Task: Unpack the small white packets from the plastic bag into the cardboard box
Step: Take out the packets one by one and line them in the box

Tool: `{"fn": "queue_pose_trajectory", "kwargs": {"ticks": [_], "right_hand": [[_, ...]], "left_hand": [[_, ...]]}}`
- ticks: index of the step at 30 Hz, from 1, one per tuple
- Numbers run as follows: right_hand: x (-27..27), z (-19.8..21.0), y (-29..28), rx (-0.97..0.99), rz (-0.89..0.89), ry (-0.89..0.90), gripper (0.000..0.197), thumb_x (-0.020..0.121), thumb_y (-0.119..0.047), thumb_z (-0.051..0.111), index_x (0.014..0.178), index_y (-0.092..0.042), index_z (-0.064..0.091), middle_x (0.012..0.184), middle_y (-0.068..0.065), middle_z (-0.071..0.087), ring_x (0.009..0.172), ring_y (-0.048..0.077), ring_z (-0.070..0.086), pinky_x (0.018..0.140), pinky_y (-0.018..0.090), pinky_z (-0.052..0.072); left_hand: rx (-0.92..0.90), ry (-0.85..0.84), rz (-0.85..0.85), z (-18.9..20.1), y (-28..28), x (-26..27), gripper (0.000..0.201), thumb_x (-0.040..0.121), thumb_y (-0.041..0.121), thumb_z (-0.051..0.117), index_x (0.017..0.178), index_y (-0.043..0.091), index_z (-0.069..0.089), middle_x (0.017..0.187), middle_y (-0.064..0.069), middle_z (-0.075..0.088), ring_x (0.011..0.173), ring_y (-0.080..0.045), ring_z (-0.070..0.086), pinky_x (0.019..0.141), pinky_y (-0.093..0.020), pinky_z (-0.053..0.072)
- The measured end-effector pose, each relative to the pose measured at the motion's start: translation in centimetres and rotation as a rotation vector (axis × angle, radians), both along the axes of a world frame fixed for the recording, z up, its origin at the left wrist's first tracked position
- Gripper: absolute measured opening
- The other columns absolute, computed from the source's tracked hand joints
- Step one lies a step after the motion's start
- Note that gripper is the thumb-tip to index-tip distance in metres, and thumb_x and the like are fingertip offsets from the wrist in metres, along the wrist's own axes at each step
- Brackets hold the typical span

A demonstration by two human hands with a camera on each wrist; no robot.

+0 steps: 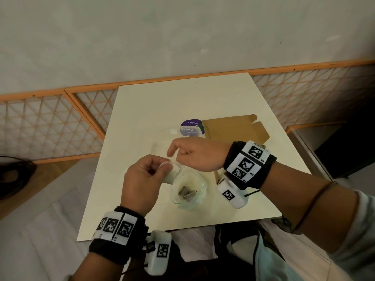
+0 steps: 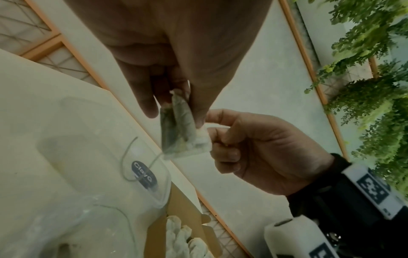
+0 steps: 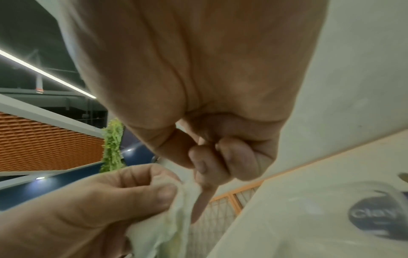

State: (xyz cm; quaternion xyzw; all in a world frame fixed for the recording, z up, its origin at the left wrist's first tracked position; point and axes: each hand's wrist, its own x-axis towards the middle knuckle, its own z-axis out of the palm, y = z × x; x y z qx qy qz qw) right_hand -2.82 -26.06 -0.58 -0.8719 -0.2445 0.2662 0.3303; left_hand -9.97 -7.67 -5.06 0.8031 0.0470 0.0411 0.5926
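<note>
A small white packet hangs over the table, pinched from both sides. My left hand grips its top between thumb and fingers. My right hand pinches its other edge, the remaining fingers curled. Just below lies the clear plastic bag, mouth open, with a few packets inside. The open cardboard box sits behind my right wrist; in the left wrist view it holds several white packets.
A clear pouch with a purple round label lies left of the box. The cream table ends close to my body, with an orange lattice railing beyond its far and side edges.
</note>
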Motion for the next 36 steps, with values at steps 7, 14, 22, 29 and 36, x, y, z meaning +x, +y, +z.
{"fn": "queue_pose_trajectory", "kwargs": {"ticks": [7, 14, 22, 29, 36], "right_hand": [[0.7, -6.9, 1.2, -0.407, 0.116, -0.116, 0.03, 0.099, -0.019, 0.05, 0.106, -0.005, 0.075, 0.107, 0.007, 0.075, 0.092, 0.027, 0.066, 0.082, 0.035, 0.053], [-0.5, -11.7, 2.5, -0.584, -0.016, -0.09, 0.035, 0.091, -0.042, 0.066, 0.072, -0.014, 0.057, 0.07, 0.002, 0.059, 0.06, 0.021, 0.055, 0.052, 0.028, 0.038], [-1.5, -14.3, 4.0, -0.611, -0.046, -0.196, 0.028, 0.1, -0.039, 0.052, 0.104, -0.02, 0.071, 0.104, 0.0, 0.073, 0.094, 0.026, 0.072, 0.077, 0.034, 0.054], [-1.9, -14.3, 3.3, -0.509, -0.134, -0.241, 0.023, 0.098, -0.038, 0.051, 0.092, -0.02, 0.065, 0.099, 0.001, 0.07, 0.086, 0.026, 0.07, 0.067, 0.031, 0.045], [-2.0, -9.5, 0.1, -0.268, -0.259, -0.187, 0.013, 0.093, -0.036, 0.06, 0.091, -0.023, 0.058, 0.087, -0.004, 0.062, 0.081, 0.023, 0.061, 0.065, 0.034, 0.047]], "left_hand": [[0.006, 0.017, -0.01, -1.2, 1.6, -1.8, 0.029, 0.09, 0.014, 0.077, 0.114, 0.026, 0.067, 0.076, -0.005, 0.072, 0.074, -0.017, 0.07, 0.075, -0.023, 0.056], [0.033, 0.047, -0.033, -2.2, 1.0, -2.9, 0.008, 0.094, 0.014, 0.073, 0.09, 0.021, 0.076, 0.083, 0.005, 0.077, 0.076, -0.014, 0.074, 0.075, -0.034, 0.061], [0.04, 0.055, -0.046, -2.5, 0.1, -2.8, 0.013, 0.097, 0.016, 0.068, 0.086, 0.022, 0.071, 0.084, 0.004, 0.074, 0.067, -0.022, 0.072, 0.065, -0.029, 0.056], [0.078, 0.044, -0.064, -2.7, 0.1, -2.8, 0.012, 0.097, 0.016, 0.068, 0.087, 0.022, 0.071, 0.084, 0.008, 0.073, 0.062, -0.014, 0.07, 0.059, -0.017, 0.05], [0.09, 0.02, -0.033, -3.0, 0.5, -2.4, 0.012, 0.096, 0.018, 0.069, 0.086, 0.024, 0.071, 0.082, 0.01, 0.074, 0.068, -0.01, 0.066, 0.062, -0.015, 0.048]]}}
